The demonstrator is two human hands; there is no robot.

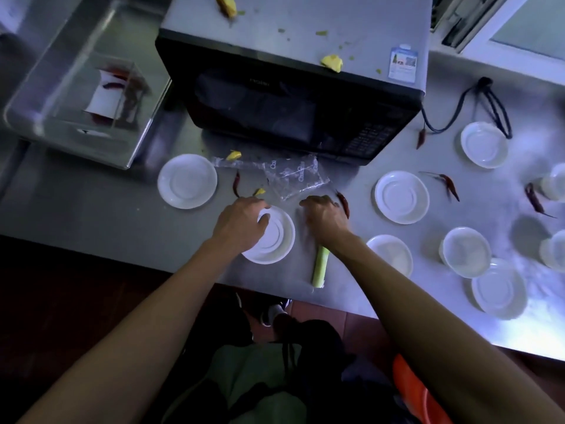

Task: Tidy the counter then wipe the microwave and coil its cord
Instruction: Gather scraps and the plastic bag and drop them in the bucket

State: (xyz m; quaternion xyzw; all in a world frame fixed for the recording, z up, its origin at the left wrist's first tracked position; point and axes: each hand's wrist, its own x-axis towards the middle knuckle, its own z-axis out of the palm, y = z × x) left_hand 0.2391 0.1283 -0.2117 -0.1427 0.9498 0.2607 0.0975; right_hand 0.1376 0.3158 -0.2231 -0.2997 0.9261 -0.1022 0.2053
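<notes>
Left hand (pixel 241 221) is gripping a saucer (pixel 272 237) near the worktop (pixel 122 206) front edge; right hand (pixel 324 217) is curling over a green stalk (pixel 319 267), grip unclear.

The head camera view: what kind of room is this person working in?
Most likely a kitchen, perhaps a commercial one. A black microwave sits on a stainless steel counter, with white saucers and dried red chillies scattered around it, and food scraps on the microwave's top.
</notes>
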